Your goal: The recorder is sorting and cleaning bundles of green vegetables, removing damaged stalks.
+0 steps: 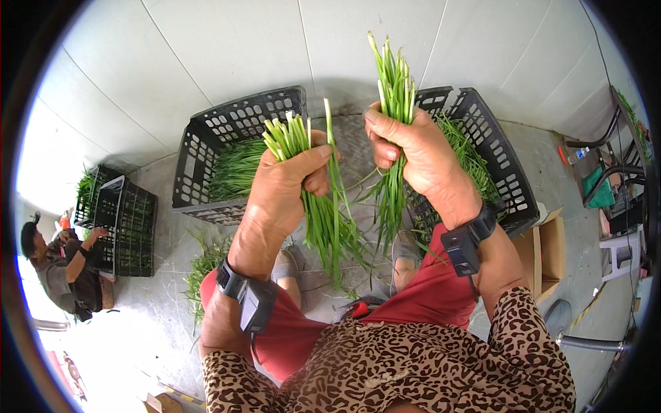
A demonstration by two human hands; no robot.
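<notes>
My left hand [279, 182] is closed round a bunch of garlic chives [327, 230], pale cut ends up and green leaves hanging down. One stalk [329, 127] stands apart from that bunch, by the thumb and fingertips. To the right, and held a little higher, my right hand [423, 151] grips a second bunch of garlic chives [394, 79], its stems pointing up and its leaves trailing below the fist. The two bunches are apart at the stems, and their leaf tips hang close together above the floor between my feet.
A black plastic crate [244, 110] with chives lies beyond my left hand; another crate [506, 155] with loose greens is at the right. Loose greens [205, 265] lie on the floor. A cardboard box [551, 251] stands right. At far left a person [55, 272] sits by stacked crates [134, 227].
</notes>
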